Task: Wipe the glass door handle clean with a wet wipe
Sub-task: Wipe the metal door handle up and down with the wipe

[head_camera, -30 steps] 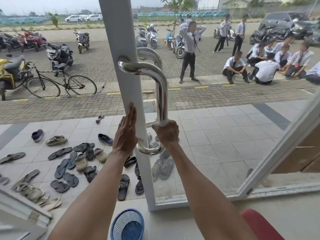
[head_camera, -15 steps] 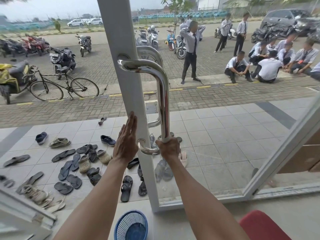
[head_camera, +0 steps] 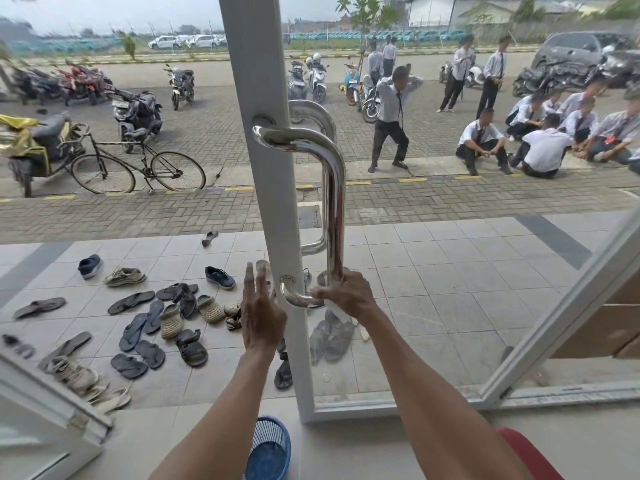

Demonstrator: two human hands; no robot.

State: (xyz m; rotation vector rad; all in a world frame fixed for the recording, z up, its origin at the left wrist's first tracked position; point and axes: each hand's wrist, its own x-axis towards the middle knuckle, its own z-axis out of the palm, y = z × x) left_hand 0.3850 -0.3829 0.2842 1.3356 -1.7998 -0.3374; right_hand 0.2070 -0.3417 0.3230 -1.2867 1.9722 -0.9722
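Observation:
A polished steel door handle (head_camera: 335, 188) is bolted to the white frame (head_camera: 263, 188) of the glass door, with a twin handle behind the glass. My right hand (head_camera: 346, 294) is closed around the handle's lower bend, where the upright bar curves toward the frame. No wet wipe shows; anything under that palm is hidden. My left hand (head_camera: 261, 317) lies flat against the frame just left of the lower mount, fingers straight and pointing up, holding nothing.
A blue plastic basket (head_camera: 268, 448) stands on the floor by the door's bottom corner, with a red object (head_camera: 526, 452) at lower right. Outside the glass are several sandals and shoes (head_camera: 162, 320), a bicycle (head_camera: 138, 168), parked motorbikes, and people standing and sitting.
My right hand has slid down the upright bar to the lower bend. My left hand has stayed flat on the frame. The view has tilted, so the handle sits lower.

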